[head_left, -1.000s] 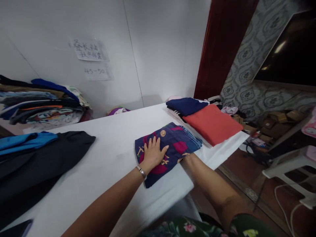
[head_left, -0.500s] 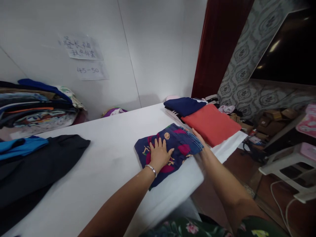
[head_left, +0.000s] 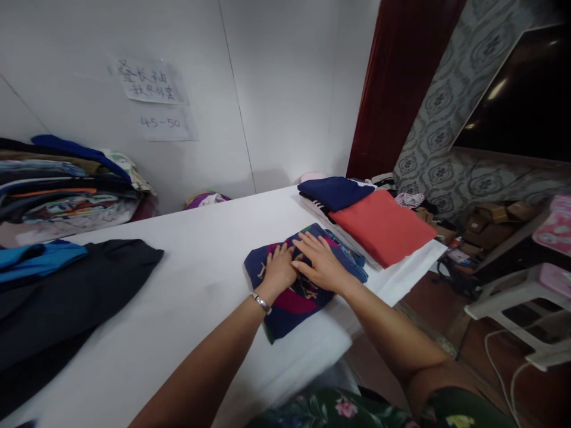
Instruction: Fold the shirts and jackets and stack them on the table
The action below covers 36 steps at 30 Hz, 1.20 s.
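A folded navy garment (head_left: 289, 321) with magenta patches and gold figures lies on the white table (head_left: 196, 333). Along its right side shows a blue ribbed edge. My left hand (head_left: 280, 270) rests flat on its middle, fingers stretched out, a silver bracelet on the wrist. Beside it my right hand (head_left: 323, 264) also lies on the cloth with its fingers spread, the fingertips near those of the left. Just beyond the garment are a folded coral-red garment (head_left: 381, 229) and a folded navy one (head_left: 334, 190).
On the left lie a dark garment (head_left: 75, 309) and a bright blue one (head_left: 42, 261). Behind them rises a tall stack of folded clothes (head_left: 66, 184). A white plastic stool (head_left: 513, 303) stands right of the table, with cardboard boxes (head_left: 486, 223) farther back.
My right hand has moved left from the garment's right edge onto its top, next to my left hand. My left hand has shifted slightly left. The ribbed edge has become looser.
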Motion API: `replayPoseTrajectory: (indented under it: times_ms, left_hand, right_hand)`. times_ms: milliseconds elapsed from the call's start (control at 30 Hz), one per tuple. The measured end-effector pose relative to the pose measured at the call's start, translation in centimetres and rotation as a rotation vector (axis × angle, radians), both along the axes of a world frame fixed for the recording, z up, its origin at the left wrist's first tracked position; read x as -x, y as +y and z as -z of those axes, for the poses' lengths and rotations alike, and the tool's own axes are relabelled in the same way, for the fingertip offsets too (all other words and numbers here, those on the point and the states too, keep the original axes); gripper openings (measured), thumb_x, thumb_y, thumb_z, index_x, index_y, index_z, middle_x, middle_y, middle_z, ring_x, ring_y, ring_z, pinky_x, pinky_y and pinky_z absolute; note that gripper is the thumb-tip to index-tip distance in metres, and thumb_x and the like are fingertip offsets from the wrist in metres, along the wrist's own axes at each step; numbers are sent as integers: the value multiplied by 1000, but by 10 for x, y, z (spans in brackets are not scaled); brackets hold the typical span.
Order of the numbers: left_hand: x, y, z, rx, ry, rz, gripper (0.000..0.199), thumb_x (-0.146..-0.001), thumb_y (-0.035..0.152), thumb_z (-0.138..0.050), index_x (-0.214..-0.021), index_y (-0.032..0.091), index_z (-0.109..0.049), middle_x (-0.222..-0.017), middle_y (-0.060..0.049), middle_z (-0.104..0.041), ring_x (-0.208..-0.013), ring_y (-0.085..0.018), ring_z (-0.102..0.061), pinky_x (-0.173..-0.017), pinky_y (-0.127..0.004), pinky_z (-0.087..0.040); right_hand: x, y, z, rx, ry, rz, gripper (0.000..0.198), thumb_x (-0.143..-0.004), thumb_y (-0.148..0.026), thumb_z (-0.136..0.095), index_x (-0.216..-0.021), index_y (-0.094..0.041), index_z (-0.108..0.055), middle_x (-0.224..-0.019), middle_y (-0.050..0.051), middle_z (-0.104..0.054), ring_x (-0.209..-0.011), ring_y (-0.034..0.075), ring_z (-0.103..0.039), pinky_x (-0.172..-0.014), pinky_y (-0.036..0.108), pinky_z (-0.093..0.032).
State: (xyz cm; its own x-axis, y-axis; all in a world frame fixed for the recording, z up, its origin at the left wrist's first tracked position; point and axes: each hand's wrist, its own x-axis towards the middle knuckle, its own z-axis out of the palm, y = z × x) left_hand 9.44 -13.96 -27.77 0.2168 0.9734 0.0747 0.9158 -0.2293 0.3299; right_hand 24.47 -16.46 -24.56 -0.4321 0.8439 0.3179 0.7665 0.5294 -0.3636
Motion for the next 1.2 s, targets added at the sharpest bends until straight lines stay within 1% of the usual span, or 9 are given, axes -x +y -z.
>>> replayPoseTrajectory:
  times_ms: [100, 167, 300, 433, 600, 700, 800, 1033, 1200]
  left_hand:
    - [29, 9, -8, -66, -3, -119, 46, -96, 42, -33, -130, 21, -56, -150, -13, -45, -142, -32, -34, -113, -57, -26]
    - [49, 13, -5, -15, -21, -208, 45, -95, 45, -34, -121, 21, -62, -139, -14, -56, -134, -32, -45, -109, -56, -31]
    - [73, 18, 15, 109, -90, -299, 46, -94, 47, -34, -107, 19, -67, -114, -14, -71, -110, -30, -63, -93, -44, -46]
    - [78, 18, 32, 38, -147, -356, 45, -94, 45, -36, -114, 18, -66, -120, -14, -68, -115, -29, -59, -97, -42, -44]
    - [77, 19, 36, -47, -264, -385, 44, -91, 41, -44, -118, 12, -63, -120, -16, -67, -116, -29, -58, -102, -42, -42]
    - [77, 21, 35, -101, -357, -382, 40, -90, 37, -45, -116, 14, -63, -118, -14, -67, -114, -25, -59, -101, -38, -44]
    - [77, 24, 32, -133, -440, -373, 35, -90, 35, -44, -113, 18, -64, -119, -10, -67, -111, -22, -61, -98, -35, -47]
    - [89, 33, 33, -48, -499, -370, 30, -92, 34, -43, -102, 20, -67, -103, -6, -74, -96, -18, -67, -86, -28, -51]
    - [91, 39, 35, 46, -421, -359, 25, -88, 32, -49, -94, 21, -71, -100, -6, -75, -94, -20, -68, -83, -29, -50]
  right_hand:
    - [1, 30, 14, 80, -54, 61, 60, -97, -51, -40, -150, -24, -36, -160, 10, -25, -149, 26, -16, -118, 51, -16]
    - [-13, 52, 30, 151, -120, 176, 62, -97, -53, -39, -151, -22, -35, -161, 11, -22, -149, 28, -13, -118, 54, -14]
    - [-45, 77, 64, 372, -178, 348, 65, -98, -56, -31, -152, -20, -31, -162, 9, -19, -149, 28, -17, -118, 55, -14]
    - [-54, 78, 80, 375, -160, 370, 66, -98, -57, -29, -152, -20, -31, -162, 8, -16, -149, 26, -19, -118, 52, -16]
    - [-52, 83, 68, 289, -122, 371, 62, -97, -54, -34, -150, -21, -38, -160, 9, -26, -149, 27, -18, -118, 51, -18]
    - [-45, 99, 52, 182, -110, 303, 56, -99, -46, -35, -149, -22, -38, -158, 7, -31, -149, 24, -19, -118, 44, -21]
    - [-32, 122, 38, 176, -195, 222, 53, -99, -38, -36, -150, -22, -38, -157, 5, -35, -148, 22, -21, -118, 39, -23]
    - [-19, 154, 22, 192, -381, 187, 40, -98, -43, -44, -125, -22, -64, -121, 7, -70, -117, 22, -61, -107, 33, -34]
    - [-25, 156, 21, 114, -451, 315, 49, -100, -47, -35, -117, -14, -67, -112, 18, -71, -110, 27, -63, -97, 35, -38]
